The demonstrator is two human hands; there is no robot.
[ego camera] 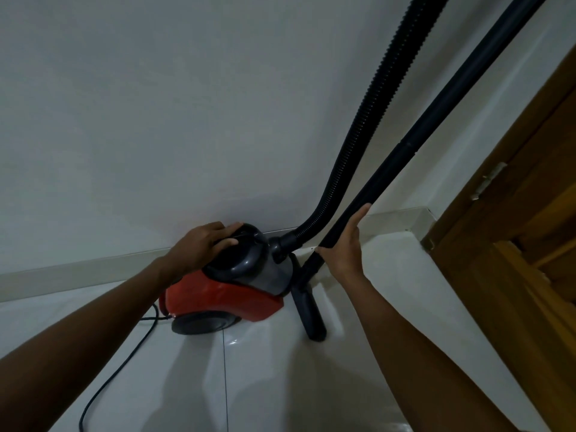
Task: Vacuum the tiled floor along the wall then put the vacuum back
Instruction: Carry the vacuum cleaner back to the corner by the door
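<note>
On the tiled floor (258, 378) — left hand (199, 244) clasps the vacuum (230, 285), right hand (346, 247) flat against its wand (414, 141).

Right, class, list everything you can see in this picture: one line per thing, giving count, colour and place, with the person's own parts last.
vacuum body: one, red and grey, on the floor against the wall
ribbed hose: one, black, rising from the body's front
wand: one, black, slanting up to the right
floor nozzle: one, black, on the tiles right of the body
power cord: one, black, trailing across the floor on the left
tiled floor: white, glossy
wall: white
skirting: pale, along the wall's base
door frame: wooden, brown, far right
left hand: grips the body's top handle
right hand: rests open against the wand
</note>
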